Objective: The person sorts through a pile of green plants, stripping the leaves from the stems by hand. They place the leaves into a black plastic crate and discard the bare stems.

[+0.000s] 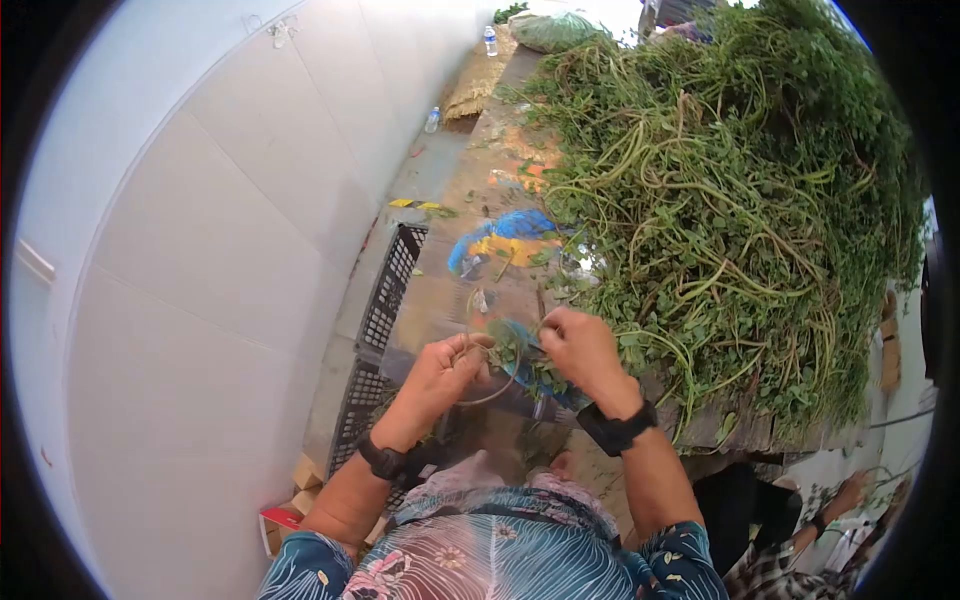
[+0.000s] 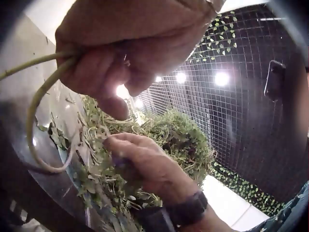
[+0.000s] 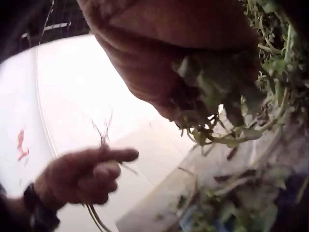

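In the head view my left hand (image 1: 448, 368) pinches a long, thin green plant stem, which loops down and round toward my right hand (image 1: 583, 350). Close up in the left wrist view, the bent stem (image 2: 35, 104) comes out from between the curled fingers and thumb. Thin roots (image 3: 104, 133) stick up from the left hand in the right wrist view. My right hand grips a sprig of green leaves (image 3: 212, 82) near its palm. Beside it on the right is a big heap of tangled leafy stems (image 1: 720, 220).
The heap covers much of a worn wooden table (image 1: 430, 320). Blue and yellow plastic (image 1: 505, 240) lies ahead on it. Black crates (image 1: 392, 290) stand along the left edge, near a white wall (image 1: 230, 300). Another person's arm (image 1: 835, 505) shows at lower right.
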`<control>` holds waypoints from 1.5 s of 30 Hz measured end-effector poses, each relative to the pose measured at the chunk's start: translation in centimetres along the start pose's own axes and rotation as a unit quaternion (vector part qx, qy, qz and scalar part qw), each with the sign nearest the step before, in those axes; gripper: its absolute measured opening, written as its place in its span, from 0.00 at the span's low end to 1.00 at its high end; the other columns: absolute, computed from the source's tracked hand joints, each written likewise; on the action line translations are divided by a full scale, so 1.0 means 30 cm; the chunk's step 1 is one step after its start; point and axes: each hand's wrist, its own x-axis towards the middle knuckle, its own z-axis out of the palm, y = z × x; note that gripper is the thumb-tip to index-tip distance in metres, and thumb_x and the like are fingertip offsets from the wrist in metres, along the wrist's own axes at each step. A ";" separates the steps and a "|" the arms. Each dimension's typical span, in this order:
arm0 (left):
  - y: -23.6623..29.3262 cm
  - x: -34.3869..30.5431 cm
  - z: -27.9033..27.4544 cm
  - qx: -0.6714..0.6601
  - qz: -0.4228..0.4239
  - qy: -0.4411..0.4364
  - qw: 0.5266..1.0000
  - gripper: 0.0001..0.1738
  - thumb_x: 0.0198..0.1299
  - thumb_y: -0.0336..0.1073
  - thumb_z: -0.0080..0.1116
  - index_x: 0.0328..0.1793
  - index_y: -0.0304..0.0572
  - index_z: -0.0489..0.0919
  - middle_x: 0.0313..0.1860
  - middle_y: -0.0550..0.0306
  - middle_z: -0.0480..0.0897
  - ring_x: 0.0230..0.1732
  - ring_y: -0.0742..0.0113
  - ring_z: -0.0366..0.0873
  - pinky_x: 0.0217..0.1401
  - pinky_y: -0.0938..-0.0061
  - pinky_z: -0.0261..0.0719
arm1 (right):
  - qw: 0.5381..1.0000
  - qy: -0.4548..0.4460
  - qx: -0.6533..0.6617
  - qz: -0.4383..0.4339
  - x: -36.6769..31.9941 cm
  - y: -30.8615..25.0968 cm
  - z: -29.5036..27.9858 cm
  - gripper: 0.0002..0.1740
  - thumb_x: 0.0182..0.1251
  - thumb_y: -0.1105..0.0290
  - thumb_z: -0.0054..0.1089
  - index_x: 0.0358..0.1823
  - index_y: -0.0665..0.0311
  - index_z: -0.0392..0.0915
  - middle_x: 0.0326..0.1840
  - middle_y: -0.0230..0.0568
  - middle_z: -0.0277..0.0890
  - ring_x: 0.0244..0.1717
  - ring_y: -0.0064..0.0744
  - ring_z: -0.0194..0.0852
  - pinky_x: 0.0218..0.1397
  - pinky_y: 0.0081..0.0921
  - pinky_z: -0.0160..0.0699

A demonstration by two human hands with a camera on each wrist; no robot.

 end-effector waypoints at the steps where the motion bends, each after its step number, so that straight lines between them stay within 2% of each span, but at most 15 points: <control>1: -0.002 0.001 -0.005 -0.004 0.008 0.000 1.000 0.15 0.65 0.40 0.50 0.50 0.37 0.75 0.26 0.67 0.75 0.21 0.86 0.63 0.23 0.89 0.59 | 0.999 0.029 0.043 -0.007 0.008 -0.007 -0.030 0.11 0.55 0.64 0.57 0.35 0.64 0.79 0.30 0.49 0.78 0.32 0.43 0.77 0.34 0.36 0.74; 3: -0.001 0.008 -0.022 -0.012 0.030 0.000 0.999 0.14 0.65 0.40 0.50 0.48 0.38 0.75 0.26 0.66 0.75 0.21 0.85 0.63 0.22 0.89 0.58 | 0.988 0.087 0.128 -0.024 0.024 -0.047 -0.138 0.11 0.58 0.65 0.56 0.37 0.64 0.78 0.29 0.45 0.78 0.29 0.33 0.76 0.31 0.30 0.73; 6: 0.008 0.022 -0.026 -0.048 -0.020 0.014 0.999 0.11 0.62 0.36 0.51 0.45 0.38 0.76 0.25 0.67 0.75 0.22 0.85 0.65 0.23 0.88 0.61 | 0.902 0.069 0.414 0.104 0.017 -0.128 -0.302 0.10 0.62 0.65 0.55 0.41 0.61 0.76 0.28 0.32 0.73 0.26 0.18 0.68 0.23 0.17 0.66; 9: 0.058 0.029 0.000 -0.119 0.023 -0.028 0.992 0.09 0.62 0.36 0.52 0.44 0.40 0.77 0.25 0.67 0.75 0.19 0.86 0.62 0.19 0.89 0.57 | 0.842 0.124 0.517 0.096 0.005 -0.180 -0.391 0.08 0.67 0.64 0.50 0.42 0.58 0.72 0.22 0.21 0.59 0.21 0.10 0.53 0.17 0.09 0.48; 12: 0.119 0.032 0.022 -0.108 0.025 -0.026 0.994 0.09 0.62 0.37 0.52 0.43 0.41 0.78 0.25 0.66 0.76 0.18 0.86 0.61 0.18 0.89 0.56 | 0.837 0.098 0.535 0.054 0.002 -0.176 -0.433 0.08 0.66 0.64 0.52 0.41 0.58 0.72 0.21 0.22 0.57 0.18 0.11 0.50 0.15 0.10 0.51; 17: 0.191 0.040 0.041 -0.074 0.065 -0.033 0.995 0.09 0.63 0.39 0.53 0.42 0.41 0.78 0.26 0.66 0.76 0.19 0.86 0.61 0.19 0.89 0.55 | 0.812 0.094 0.573 0.052 0.003 -0.153 -0.432 0.07 0.65 0.65 0.55 0.39 0.59 0.72 0.19 0.23 0.59 0.15 0.12 0.51 0.14 0.11 0.51; 21: 0.318 0.036 0.097 -0.009 0.082 -0.033 0.996 0.11 0.62 0.38 0.55 0.46 0.41 0.78 0.26 0.68 0.75 0.20 0.87 0.61 0.19 0.89 0.55 | 0.935 0.033 0.351 -0.020 -0.012 -0.164 -0.384 0.07 0.63 0.71 0.52 0.40 0.64 0.75 0.28 0.26 0.71 0.29 0.12 0.65 0.29 0.13 0.65; 22: 0.336 0.038 0.114 0.011 0.088 -0.035 0.996 0.13 0.61 0.38 0.55 0.48 0.40 0.78 0.26 0.69 0.74 0.20 0.87 0.60 0.19 0.89 0.55 | 0.936 0.004 0.352 0.009 -0.022 -0.162 -0.372 0.08 0.63 0.73 0.52 0.42 0.66 0.75 0.31 0.26 0.72 0.32 0.13 0.66 0.36 0.15 0.67; 25: 0.337 0.058 0.157 -0.023 0.133 -0.058 0.989 0.15 0.59 0.37 0.56 0.50 0.40 0.77 0.26 0.71 0.73 0.21 0.87 0.60 0.20 0.89 0.55 | 0.942 -0.017 0.336 -0.012 -0.037 -0.158 -0.329 0.08 0.63 0.72 0.53 0.41 0.68 0.75 0.30 0.26 0.71 0.31 0.13 0.65 0.35 0.15 0.66; 32: 0.301 0.062 0.196 -0.060 0.128 -0.074 0.987 0.12 0.58 0.34 0.57 0.48 0.41 0.78 0.27 0.72 0.73 0.22 0.87 0.61 0.21 0.89 0.56 | 0.922 -0.127 0.365 -0.003 -0.065 -0.134 -0.312 0.10 0.63 0.70 0.50 0.40 0.69 0.74 0.29 0.27 0.70 0.30 0.14 0.64 0.33 0.17 0.66; 35: 0.277 0.078 0.204 -0.054 0.152 -0.058 0.985 0.09 0.57 0.32 0.59 0.44 0.41 0.78 0.28 0.72 0.74 0.23 0.87 0.62 0.22 0.88 0.58 | 0.940 -0.086 0.330 -0.006 -0.068 -0.132 -0.294 0.11 0.63 0.69 0.51 0.41 0.69 0.74 0.28 0.28 0.70 0.29 0.14 0.64 0.32 0.17 0.66; 38: 0.245 0.100 0.200 -0.058 0.187 -0.039 0.980 0.06 0.57 0.29 0.59 0.41 0.39 0.78 0.30 0.70 0.76 0.29 0.85 0.66 0.29 0.87 0.64 | 0.950 0.063 0.306 -0.006 -0.074 -0.136 -0.271 0.11 0.62 0.69 0.54 0.41 0.68 0.75 0.27 0.29 0.71 0.28 0.15 0.64 0.31 0.17 0.67; 40: 0.227 0.113 0.195 -0.061 0.196 -0.030 0.978 0.07 0.57 0.26 0.58 0.42 0.35 0.77 0.34 0.66 0.78 0.36 0.82 0.72 0.38 0.85 0.71 | 0.960 0.046 0.275 -0.006 -0.092 -0.166 -0.287 0.11 0.60 0.69 0.57 0.42 0.67 0.75 0.25 0.28 0.71 0.27 0.15 0.65 0.30 0.18 0.67; 42: 0.225 0.115 0.201 -0.041 0.206 -0.039 0.977 0.06 0.56 0.26 0.59 0.41 0.35 0.77 0.33 0.66 0.78 0.34 0.82 0.72 0.37 0.85 0.71 | 0.973 0.030 0.225 -0.040 -0.099 -0.171 -0.287 0.12 0.56 0.71 0.62 0.41 0.66 0.75 0.22 0.32 0.71 0.23 0.17 0.66 0.27 0.19 0.68; 45: 0.239 0.113 0.208 -0.006 0.212 -0.037 0.977 0.06 0.56 0.26 0.59 0.40 0.34 0.77 0.32 0.66 0.78 0.33 0.82 0.72 0.35 0.85 0.71 | 0.977 0.064 0.172 -0.104 -0.091 -0.176 -0.272 0.10 0.55 0.72 0.61 0.37 0.67 0.76 0.22 0.38 0.73 0.22 0.23 0.68 0.26 0.21 0.68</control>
